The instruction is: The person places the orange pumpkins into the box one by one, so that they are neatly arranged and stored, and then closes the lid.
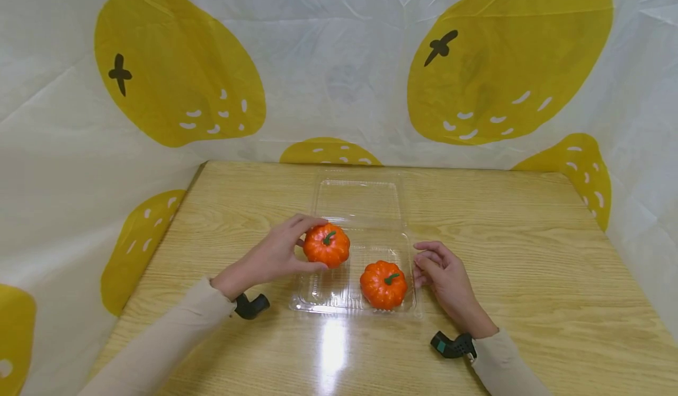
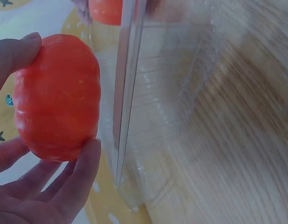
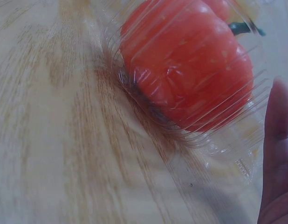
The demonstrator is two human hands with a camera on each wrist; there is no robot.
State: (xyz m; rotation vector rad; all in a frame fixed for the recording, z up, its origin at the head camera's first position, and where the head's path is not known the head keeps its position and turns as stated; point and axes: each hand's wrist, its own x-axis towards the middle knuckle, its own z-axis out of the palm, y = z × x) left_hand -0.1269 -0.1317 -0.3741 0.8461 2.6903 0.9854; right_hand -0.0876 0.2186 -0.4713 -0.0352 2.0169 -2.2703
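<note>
My left hand [image 1: 281,252] grips a small orange pumpkin [image 1: 326,246] with a green stem, thumb on one side and fingers on the other. In the left wrist view this pumpkin [image 2: 58,98] is beside and above the wall of a clear plastic clamshell box [image 1: 323,309]. A second orange pumpkin [image 1: 384,285] sits in the right front of the box; the right wrist view shows this pumpkin [image 3: 186,65] through the ribbed clear wall. At the box's right side is my right hand [image 1: 445,275], fingers loosely bent by the rim and holding nothing.
The box's clear lid [image 1: 360,199] lies folded open toward the back of the wooden table [image 1: 503,225]. A white cloth [image 1: 333,60] with yellow fruit prints hangs behind the table and along its sides. Black wrist cameras [image 1: 454,345] are strapped on both wrists.
</note>
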